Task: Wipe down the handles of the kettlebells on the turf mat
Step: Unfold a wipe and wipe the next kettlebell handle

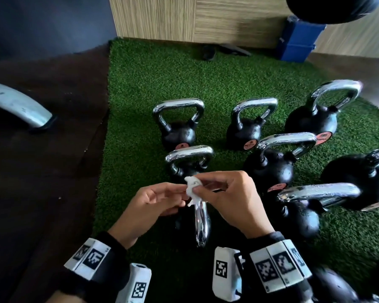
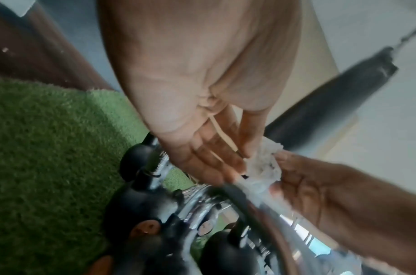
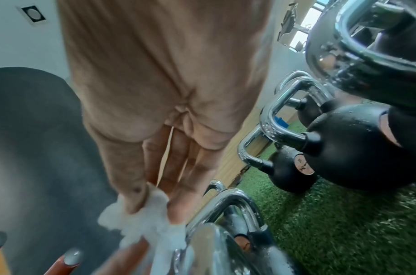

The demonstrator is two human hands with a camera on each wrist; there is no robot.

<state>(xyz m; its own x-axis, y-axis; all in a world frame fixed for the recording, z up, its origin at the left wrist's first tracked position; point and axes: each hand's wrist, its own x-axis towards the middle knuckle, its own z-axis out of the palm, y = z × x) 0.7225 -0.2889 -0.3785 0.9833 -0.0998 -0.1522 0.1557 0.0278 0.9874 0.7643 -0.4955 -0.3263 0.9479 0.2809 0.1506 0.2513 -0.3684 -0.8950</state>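
Right hand: thumb and fingertips pinched a small crumpled white wipe.
Left hand: fingers nearly straight, tips touching the wipe's other side.
Wipe: held between both hands, just above the shiny handle of the nearest kettlebell.
Kettlebells: several black ones with chrome handles, standing close together on the green turf mat.
Handles: droplets visible.
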